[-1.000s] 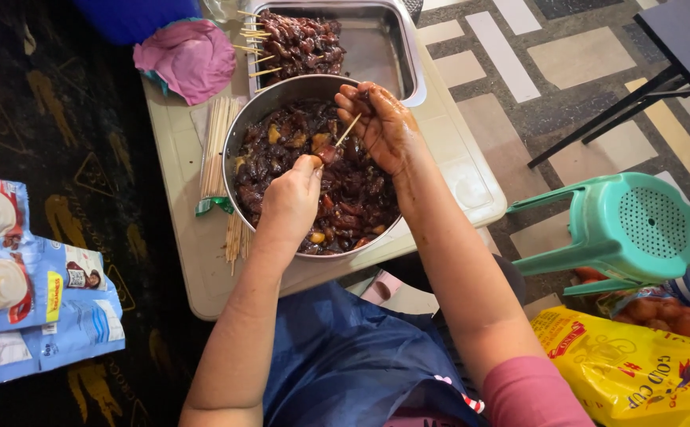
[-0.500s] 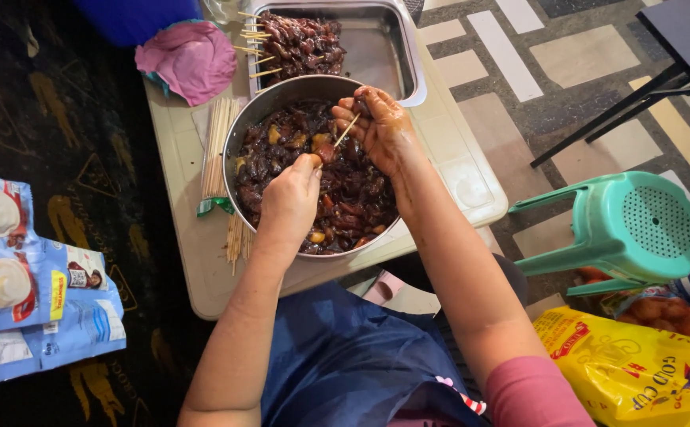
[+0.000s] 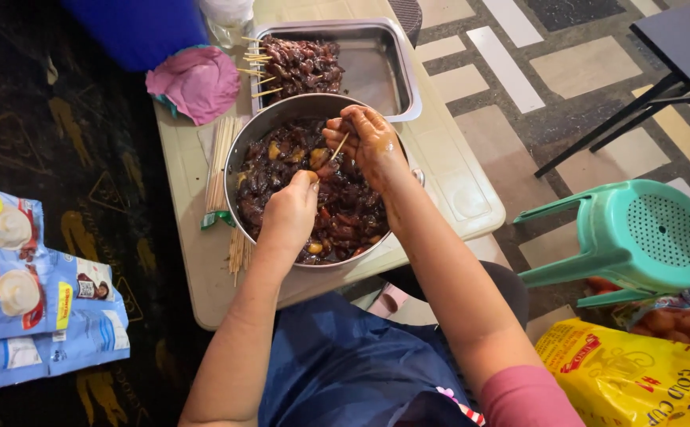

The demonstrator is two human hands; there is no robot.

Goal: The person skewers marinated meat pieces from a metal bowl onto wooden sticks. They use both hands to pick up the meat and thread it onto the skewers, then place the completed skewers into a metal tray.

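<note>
Over the round metal bowl (image 3: 243,162) of dark, wet meat (image 3: 353,213) on the table (image 3: 455,190), the right hand (image 3: 370,141) is pinched shut on a thin wooden skewer (image 3: 338,147), while the left hand (image 3: 291,212) is curled closed, pressing a piece of meat toward its point. Both hands look slick with sauce, so the skewer could slip or jab a fingertip, I judge. The bowl also overhangs the near table edge, and a hard push might tip it toward the person's lap.
</note>
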